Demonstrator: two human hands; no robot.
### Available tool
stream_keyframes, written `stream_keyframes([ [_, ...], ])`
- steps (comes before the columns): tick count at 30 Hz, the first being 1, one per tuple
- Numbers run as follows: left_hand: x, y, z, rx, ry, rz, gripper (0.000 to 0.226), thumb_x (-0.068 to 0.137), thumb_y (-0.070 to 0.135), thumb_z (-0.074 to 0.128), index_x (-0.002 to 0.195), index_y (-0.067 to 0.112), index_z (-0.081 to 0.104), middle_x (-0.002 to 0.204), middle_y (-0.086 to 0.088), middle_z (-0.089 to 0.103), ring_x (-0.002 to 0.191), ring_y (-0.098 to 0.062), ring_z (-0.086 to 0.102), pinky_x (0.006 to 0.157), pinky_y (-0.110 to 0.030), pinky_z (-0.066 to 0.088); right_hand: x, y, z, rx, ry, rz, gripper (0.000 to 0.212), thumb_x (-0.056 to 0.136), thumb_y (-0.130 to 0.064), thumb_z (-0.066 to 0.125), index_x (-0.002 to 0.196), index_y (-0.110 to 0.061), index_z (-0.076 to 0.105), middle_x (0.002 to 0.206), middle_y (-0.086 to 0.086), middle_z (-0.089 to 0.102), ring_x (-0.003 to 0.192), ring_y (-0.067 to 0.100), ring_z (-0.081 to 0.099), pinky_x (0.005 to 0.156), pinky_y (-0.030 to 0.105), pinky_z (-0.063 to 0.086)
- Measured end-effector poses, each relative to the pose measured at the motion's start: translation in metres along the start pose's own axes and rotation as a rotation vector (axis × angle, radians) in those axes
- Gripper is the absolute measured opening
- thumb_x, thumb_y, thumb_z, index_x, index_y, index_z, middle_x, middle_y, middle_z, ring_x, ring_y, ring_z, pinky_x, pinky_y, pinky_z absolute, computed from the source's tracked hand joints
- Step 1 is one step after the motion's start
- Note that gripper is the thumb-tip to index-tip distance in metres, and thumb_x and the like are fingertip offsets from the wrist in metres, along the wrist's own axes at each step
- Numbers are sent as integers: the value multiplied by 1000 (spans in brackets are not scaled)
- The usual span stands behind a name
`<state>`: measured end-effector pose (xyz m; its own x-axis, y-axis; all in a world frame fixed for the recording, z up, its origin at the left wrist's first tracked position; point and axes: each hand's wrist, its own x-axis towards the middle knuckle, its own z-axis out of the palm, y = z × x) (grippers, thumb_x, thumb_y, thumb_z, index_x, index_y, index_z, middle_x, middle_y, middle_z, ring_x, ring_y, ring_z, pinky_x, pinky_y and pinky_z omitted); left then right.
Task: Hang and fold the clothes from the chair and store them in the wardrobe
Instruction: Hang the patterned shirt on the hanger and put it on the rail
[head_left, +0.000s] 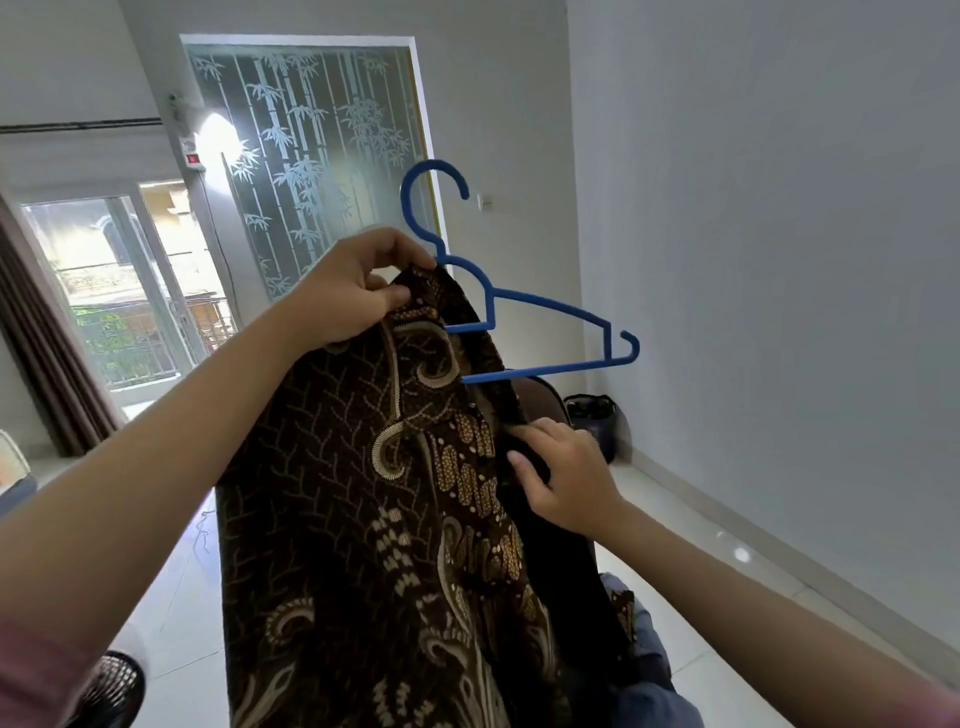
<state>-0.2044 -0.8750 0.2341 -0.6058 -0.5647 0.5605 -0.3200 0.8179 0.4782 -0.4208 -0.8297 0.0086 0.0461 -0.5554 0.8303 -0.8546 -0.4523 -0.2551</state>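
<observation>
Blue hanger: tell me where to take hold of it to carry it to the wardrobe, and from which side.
Grip the blue hanger at the neck just below its hook, coming from above. The hook curves up clear of the batik shirt, while the left arm of the hanger is buried in the cloth that the left hand pinches. The right hand holds the shirt's edge lower down.

Two bare forearms, left hand (349, 291) and right hand (563, 475) without rings, watch or bracelet showing; a pink sleeve (31, 670) edge at the left arm's lower end, blurred at the frame corner.
</observation>
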Motion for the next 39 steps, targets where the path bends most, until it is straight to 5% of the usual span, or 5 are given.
stream_keyframes([
  [7,-16,-19,-20,-78,-46,-21,37,88,-13,52,97,22,61,116,2,64,103,-35,64,88,-25,54,19,24,-38,506,213,464,37,76,-1,75,97,-30,70,91,-12,71,88,9,68,82,28,54],
  [16,-20,-34,-22,-85,-33,-68,43,86,-16,52,91,25,64,97,20,70,94,-17,66,80,-23,56,37,46,-110,764,-51,383,38,53,-44,87,88,-31,78,90,3,76,84,18,71,71,25,57],
  [19,-18,-32,-15,-74,5,-80,38,88,-17,47,95,18,62,103,12,65,77,-9,68,56,-14,54,41,47,-128,713,-81,342,27,66,-21,83,90,-29,77,95,4,75,91,22,71,74,28,57],
  [27,-9,-36,4,13,33,-81,48,84,-19,45,92,25,62,102,14,63,86,-47,60,77,-40,50,45,41,-157,613,-83,317,31,70,-2,76,94,-21,74,90,0,75,89,22,70,73,28,58],
  [39,-4,-19,58,13,331,-105,44,72,-17,50,93,20,61,95,0,62,44,-1,43,48,-6,35,42,-17,-129,826,-94,276,31,69,-13,76,98,-24,75,85,5,75,82,21,71,74,34,59],
])
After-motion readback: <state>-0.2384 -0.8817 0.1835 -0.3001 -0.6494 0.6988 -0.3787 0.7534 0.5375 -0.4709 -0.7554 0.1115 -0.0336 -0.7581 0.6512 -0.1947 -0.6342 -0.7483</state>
